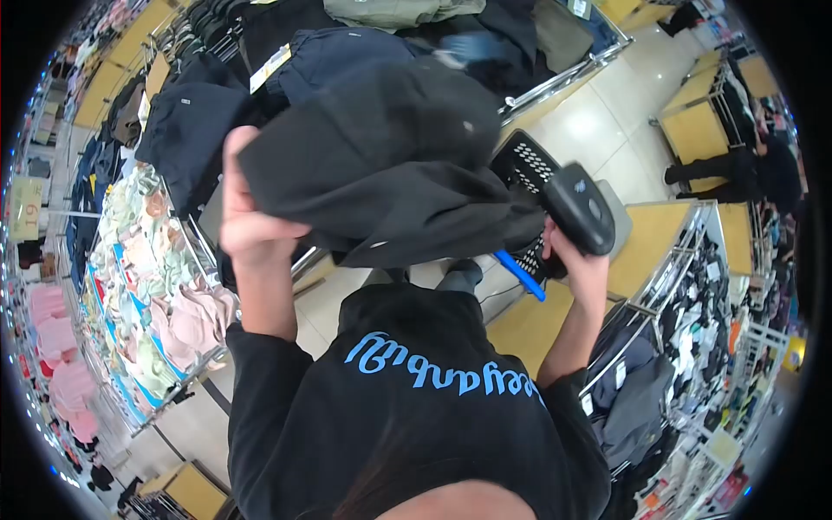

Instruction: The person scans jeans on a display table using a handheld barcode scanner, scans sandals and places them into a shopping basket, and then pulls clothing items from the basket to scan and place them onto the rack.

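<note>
A black garment [381,165], slightly blurred and folded over itself, is held up in front of my body. My left hand [251,208] is closed on its left edge, thumb on the near side. My right hand [576,257] is closed around a black rounded handheld device [582,208], which looks like a scanner. The right fingertips lie close to the garment's right end; whether they also grip the cloth I cannot tell. A blue bar [522,277] sticks out just below the garment, beside a black perforated basket [525,156].
Ahead stands a rack with folded dark trousers [334,61]. Pale underwear [143,260] fills a display at left. More hanging clothes [637,390] are at lower right. A person [754,173] in dark clothes is at far right, beyond the tiled floor [598,113].
</note>
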### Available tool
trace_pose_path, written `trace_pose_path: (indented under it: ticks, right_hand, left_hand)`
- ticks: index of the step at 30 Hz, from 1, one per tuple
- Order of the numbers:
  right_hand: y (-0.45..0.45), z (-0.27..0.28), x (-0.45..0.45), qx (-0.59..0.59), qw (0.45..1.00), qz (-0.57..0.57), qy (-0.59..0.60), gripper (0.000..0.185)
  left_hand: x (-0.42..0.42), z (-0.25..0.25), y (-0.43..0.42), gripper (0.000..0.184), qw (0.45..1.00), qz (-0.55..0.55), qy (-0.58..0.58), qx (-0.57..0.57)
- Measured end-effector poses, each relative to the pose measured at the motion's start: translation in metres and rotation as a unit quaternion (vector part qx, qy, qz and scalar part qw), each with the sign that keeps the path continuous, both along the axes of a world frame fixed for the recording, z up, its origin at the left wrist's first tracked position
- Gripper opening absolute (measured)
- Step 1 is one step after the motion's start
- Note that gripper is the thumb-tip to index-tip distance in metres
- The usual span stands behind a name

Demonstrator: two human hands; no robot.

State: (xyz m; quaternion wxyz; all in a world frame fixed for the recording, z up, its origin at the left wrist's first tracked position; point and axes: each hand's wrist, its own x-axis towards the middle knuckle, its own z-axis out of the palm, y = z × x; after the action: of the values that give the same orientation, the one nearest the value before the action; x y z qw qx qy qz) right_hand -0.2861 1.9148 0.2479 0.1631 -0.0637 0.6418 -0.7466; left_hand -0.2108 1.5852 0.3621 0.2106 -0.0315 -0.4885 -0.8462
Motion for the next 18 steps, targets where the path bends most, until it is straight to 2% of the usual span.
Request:
trace_pose_path:
  ticks: [3,6,7,8,10,12,13,15,17,18]
  right_hand:
    - [-0.033,0.031,-0.025,-0.06,0.99,0.126,0.01,0.035]
    - [-0.088,0.055,-0.055,-0.012,0.952,0.307,-0.007,0.051]
    - [-0.118,0.057,-0.061,-0.025,0.931,0.361,0.051,0.052]
    - [-0.147,0.064,-0.061,-0.016,0.915,0.402,0.03,0.052]
    - [-0.208,0.058,-0.061,-0.069,0.877,0.475,-0.009,0.047]
    - [-0.271,0.041,-0.063,-0.114,0.826,0.553,0.003,0.03]
    - [-0.302,0.034,-0.061,-0.094,0.801,0.592,0.012,0.024]
    - [-0.361,0.01,-0.043,-0.116,0.746,0.656,-0.012,0.024]
    - [-0.399,-0.01,-0.011,-0.145,0.696,0.687,-0.146,0.028]
    - [-0.413,-0.019,0.006,-0.157,0.678,0.697,-0.173,0.031]
  left_hand:
    - [0.018,0.024,-0.039,0.073,0.995,-0.016,0.093,-0.014]
    - [0.035,0.038,-0.06,0.069,0.993,-0.001,0.116,-0.026]
    - [0.041,0.041,-0.064,0.067,0.992,0.007,0.119,-0.03]
    - [0.048,0.043,-0.068,0.066,0.992,0.016,0.121,-0.033]
    - [0.062,0.048,-0.077,0.063,0.991,0.038,0.123,-0.044]
    - [0.077,0.053,-0.086,0.06,0.988,0.063,0.131,-0.054]
    - [0.086,0.057,-0.09,0.059,0.986,0.078,0.133,-0.057]
    - [0.107,0.06,-0.092,0.056,0.984,0.104,0.128,-0.069]
    - [0.126,0.064,-0.095,0.053,0.98,0.133,0.124,-0.078]
    - [0.137,0.064,-0.097,0.052,0.978,0.149,0.122,-0.08]
